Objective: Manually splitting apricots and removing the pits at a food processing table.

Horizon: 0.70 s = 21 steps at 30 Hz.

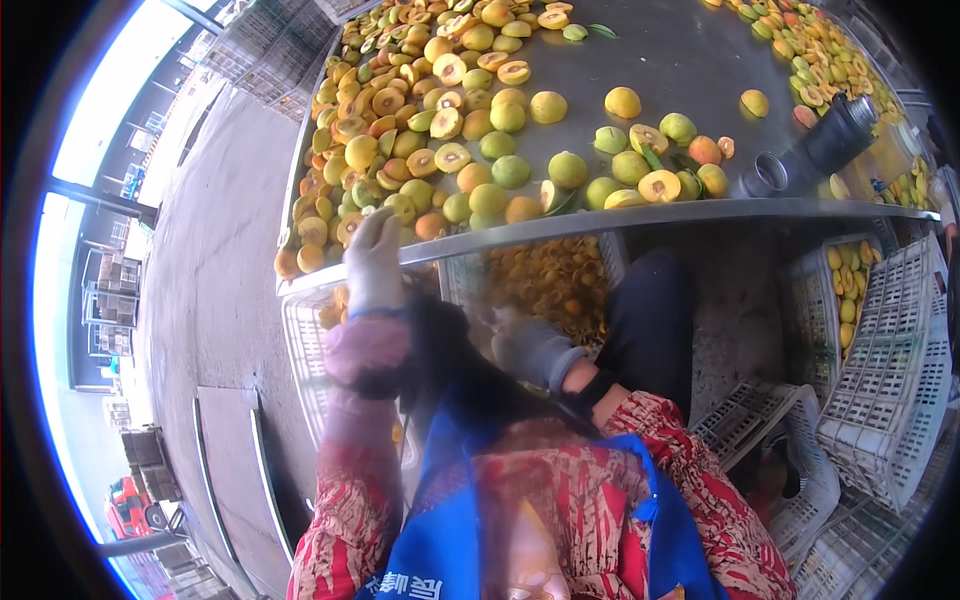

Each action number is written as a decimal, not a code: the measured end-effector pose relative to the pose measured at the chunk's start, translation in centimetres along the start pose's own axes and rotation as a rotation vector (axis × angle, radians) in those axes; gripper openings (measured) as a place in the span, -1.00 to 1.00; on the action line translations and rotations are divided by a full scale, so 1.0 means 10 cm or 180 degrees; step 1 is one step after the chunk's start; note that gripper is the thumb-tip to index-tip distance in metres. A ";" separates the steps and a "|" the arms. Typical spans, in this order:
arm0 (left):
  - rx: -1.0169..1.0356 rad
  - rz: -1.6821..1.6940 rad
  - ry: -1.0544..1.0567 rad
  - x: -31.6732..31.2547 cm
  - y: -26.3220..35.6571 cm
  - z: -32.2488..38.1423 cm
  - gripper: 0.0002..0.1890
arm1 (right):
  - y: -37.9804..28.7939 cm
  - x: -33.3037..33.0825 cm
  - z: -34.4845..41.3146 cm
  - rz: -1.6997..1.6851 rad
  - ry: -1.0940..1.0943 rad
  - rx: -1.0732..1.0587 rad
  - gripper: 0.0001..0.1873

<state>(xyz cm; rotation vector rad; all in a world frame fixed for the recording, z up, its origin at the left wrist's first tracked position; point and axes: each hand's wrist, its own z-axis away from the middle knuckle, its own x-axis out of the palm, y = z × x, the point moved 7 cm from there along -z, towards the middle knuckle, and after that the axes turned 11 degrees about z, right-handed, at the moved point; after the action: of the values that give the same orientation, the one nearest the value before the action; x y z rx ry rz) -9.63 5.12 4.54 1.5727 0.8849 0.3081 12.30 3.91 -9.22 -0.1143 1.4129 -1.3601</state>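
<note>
My left hand (375,255), in a pale glove, reaches over the metal rim of the sorting table (480,244) at its near left corner. Its fingertips are at the edge of a heap of yellow-green peaches (431,225), many cut in half with the pits showing. Whether the fingers hold a fruit cannot be made out. My right hand (536,349), in a grey glove and blurred, is low in front of the table. Beside it, under the rim, is a plastic crate filled with halved peaches (555,281). What that hand holds, if anything, is hidden by blur.
A dark vacuum flask (825,142) lies on the table at the right, its mouth open, near a second peach heap (817,56). A white plastic crate (877,360) leans at an angle on my right. Past the table's left side stretches a concrete floor (217,247) with metal rails.
</note>
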 end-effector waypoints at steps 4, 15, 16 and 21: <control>0.0209 -0.0181 -0.1768 1.91 0.62 0.08 -0.72 | -0.06 0.03 0.14 0.0084 0.0084 -0.0343 -0.68; 0.3358 -0.1597 -0.3547 3.12 0.64 0.16 -0.77 | -0.05 -0.55 0.25 -0.0264 0.0167 0.0045 -0.62; 0.3357 -0.1618 -0.3548 2.99 0.60 0.11 -0.77 | -0.08 -0.58 0.25 -0.0153 0.0270 -0.0093 -0.64; 0.1472 -0.2295 -0.3112 2.72 0.39 -0.19 -0.52 | -0.13 -0.48 0.25 -0.0398 0.0746 -0.0521 -0.68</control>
<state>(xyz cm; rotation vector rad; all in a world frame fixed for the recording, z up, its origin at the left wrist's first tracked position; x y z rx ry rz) 8.75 25.29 0.84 1.4287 0.6722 -1.1581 15.16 5.28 -4.68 -0.1567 1.7386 -1.3924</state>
